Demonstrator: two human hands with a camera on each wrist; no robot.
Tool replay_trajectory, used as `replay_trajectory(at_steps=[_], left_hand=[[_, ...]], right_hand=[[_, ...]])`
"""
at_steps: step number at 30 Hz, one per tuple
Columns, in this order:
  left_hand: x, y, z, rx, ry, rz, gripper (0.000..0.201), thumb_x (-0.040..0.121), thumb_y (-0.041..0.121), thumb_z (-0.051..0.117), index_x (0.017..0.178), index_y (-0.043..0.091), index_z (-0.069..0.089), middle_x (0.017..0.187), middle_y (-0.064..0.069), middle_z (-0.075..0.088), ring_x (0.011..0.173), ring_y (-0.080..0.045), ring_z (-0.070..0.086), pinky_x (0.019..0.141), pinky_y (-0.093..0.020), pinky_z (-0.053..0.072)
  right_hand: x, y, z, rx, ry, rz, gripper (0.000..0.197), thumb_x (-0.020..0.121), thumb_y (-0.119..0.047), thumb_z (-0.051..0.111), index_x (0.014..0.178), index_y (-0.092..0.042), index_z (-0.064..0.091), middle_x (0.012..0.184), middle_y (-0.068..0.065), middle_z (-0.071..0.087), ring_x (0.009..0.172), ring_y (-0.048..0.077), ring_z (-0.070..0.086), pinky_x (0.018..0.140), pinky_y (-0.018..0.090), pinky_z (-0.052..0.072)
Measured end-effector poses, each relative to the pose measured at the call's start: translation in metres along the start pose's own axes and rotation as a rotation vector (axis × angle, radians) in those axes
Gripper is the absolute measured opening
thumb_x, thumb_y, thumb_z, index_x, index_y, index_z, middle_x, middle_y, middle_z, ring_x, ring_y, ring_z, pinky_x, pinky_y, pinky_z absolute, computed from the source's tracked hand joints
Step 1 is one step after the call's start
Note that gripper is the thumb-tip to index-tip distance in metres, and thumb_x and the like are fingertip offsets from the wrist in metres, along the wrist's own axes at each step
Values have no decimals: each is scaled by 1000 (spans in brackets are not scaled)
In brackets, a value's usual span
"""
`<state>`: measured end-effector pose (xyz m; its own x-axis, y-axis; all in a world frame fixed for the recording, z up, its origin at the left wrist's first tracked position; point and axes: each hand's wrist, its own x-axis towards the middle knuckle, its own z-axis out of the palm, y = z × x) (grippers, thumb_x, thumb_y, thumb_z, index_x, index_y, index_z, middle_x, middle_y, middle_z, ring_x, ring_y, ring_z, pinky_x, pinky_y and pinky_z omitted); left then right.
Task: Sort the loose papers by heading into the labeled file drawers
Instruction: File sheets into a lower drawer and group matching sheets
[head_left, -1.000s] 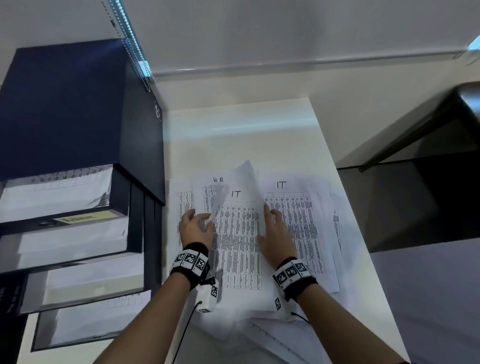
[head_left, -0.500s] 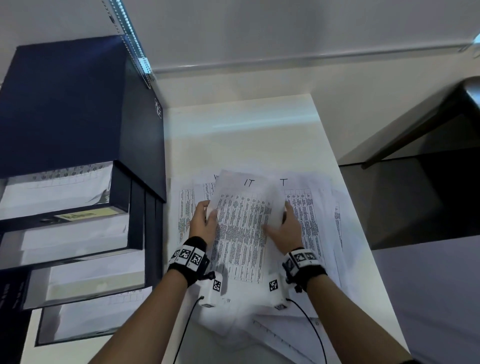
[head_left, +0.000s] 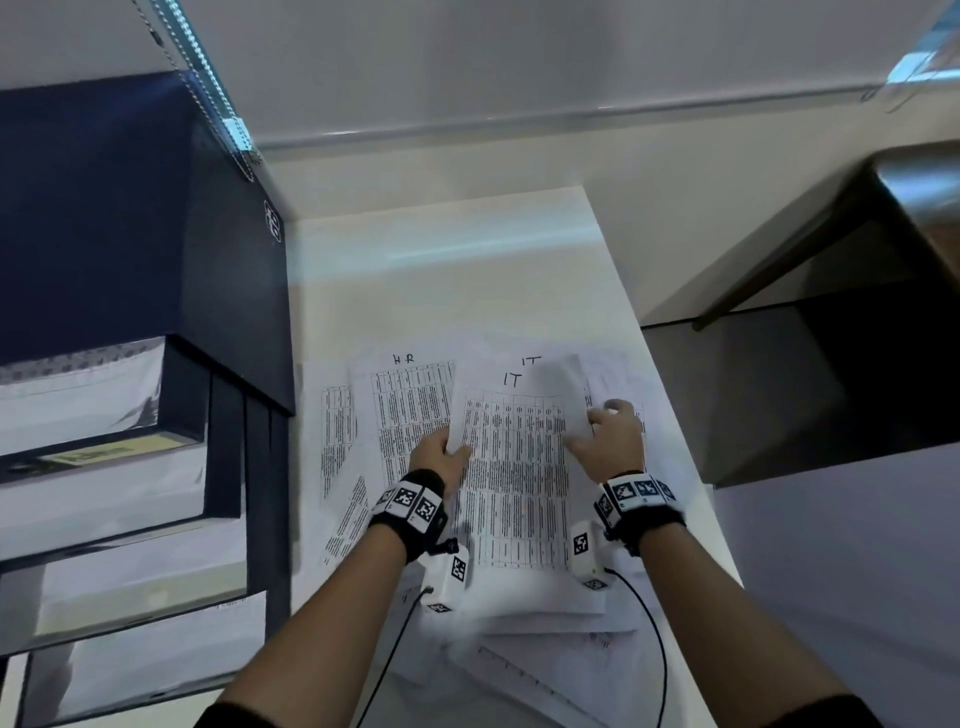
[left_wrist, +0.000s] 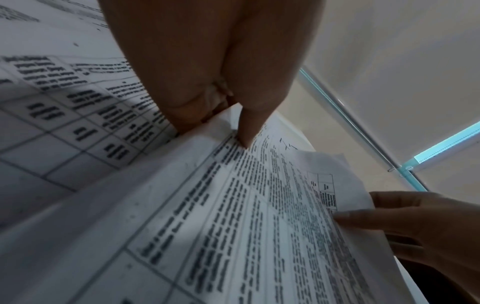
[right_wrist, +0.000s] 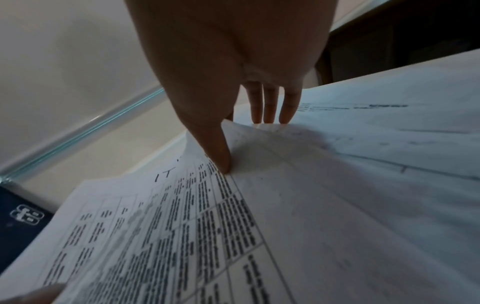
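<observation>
An IT sheet (head_left: 511, 467) is pinched at its edges by the left hand (head_left: 441, 460) and right hand (head_left: 610, 441), an HR sheet (head_left: 410, 410) left of the fingers.

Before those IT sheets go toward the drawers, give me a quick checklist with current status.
1. Left hand grips the IT sheets' left edge: ok.
2. Right hand pinches their right edge: ok.
3. Both visible headings read IT: ok.
4. HR sheet left on the table: ok.
5. Drawers pulled open: ok.
6. IT drawer label readable: cannot tell.
</observation>
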<state>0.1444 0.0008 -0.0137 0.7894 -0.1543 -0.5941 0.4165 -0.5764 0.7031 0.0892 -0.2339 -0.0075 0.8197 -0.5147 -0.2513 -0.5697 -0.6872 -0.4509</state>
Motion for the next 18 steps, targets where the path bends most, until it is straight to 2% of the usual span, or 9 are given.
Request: replay_trajectory(at_steps=[2, 5, 7, 9, 11, 13, 16, 18], left_hand=[[0, 0, 0, -1, -7, 1, 31, 96, 19, 60, 125, 8, 59, 99, -6, 66, 83, -19, 62, 62, -22, 49], [1, 0, -3, 14, -30, 0, 32, 97, 20, 59, 126, 8, 58, 99, -4, 65, 84, -19, 61, 61, -21, 47], [0, 0, -4, 14, -35, 3, 32, 97, 20, 59, 126, 8, 58, 99, -3, 64, 87, -20, 62, 67, -24, 49], [-2, 2, -4, 21, -23, 5, 30, 96, 21, 59, 124, 7, 59, 101, -4, 65, 94, -22, 63, 79, -31, 52], [-4, 3, -4, 23, -21, 0, 32, 96, 22, 59, 124, 6, 58, 109, -7, 66, 101, -25, 63, 90, -37, 53], [-8, 5, -5, 14, -41, -17, 36, 97, 24, 58, 128, 6, 56, 121, -10, 64, 104, -25, 61, 94, -36, 50], [-11, 7, -9, -6, -69, -28, 46, 98, 29, 54, 137, 7, 48, 134, -11, 57, 118, -28, 57, 102, -42, 47], [-16, 10, -14, -54, -66, -5, 39, 100, 25, 51, 135, 8, 50, 128, -8, 60, 110, -25, 59, 94, -37, 49]], right_hand=[[1, 0, 2, 14, 14, 10, 51, 72, -34, 83, 111, -5, 71, 128, 14, 50, 115, 29, 50, 97, 34, 45], [8, -1, -2, 104, 18, 70, 57, 63, -34, 89, 110, -7, 71, 127, 13, 50, 114, 30, 52, 98, 36, 48], [13, -4, -7, 138, -44, 88, 60, 62, -33, 91, 112, -8, 71, 125, 12, 52, 112, 28, 54, 94, 32, 48], [15, -7, -11, 181, -86, 75, 61, 62, -30, 91, 115, -9, 70, 119, 11, 53, 109, 28, 55, 90, 31, 47], [14, -9, -15, 181, -59, 27, 57, 63, -29, 90, 112, -8, 71, 112, 9, 50, 107, 28, 52, 91, 32, 47], [11, -8, -15, 150, -3, -61, 49, 64, -26, 88, 107, -7, 73, 104, 6, 45, 100, 26, 49, 89, 31, 47], [2, -11, -14, 168, 78, -152, 39, 67, -17, 85, 102, -4, 73, 112, 7, 39, 96, 22, 48, 89, 24, 46], [-4, -12, -14, 141, 165, -182, 28, 70, -21, 84, 91, -7, 72, 123, 11, 42, 95, 23, 49, 86, 26, 45]])
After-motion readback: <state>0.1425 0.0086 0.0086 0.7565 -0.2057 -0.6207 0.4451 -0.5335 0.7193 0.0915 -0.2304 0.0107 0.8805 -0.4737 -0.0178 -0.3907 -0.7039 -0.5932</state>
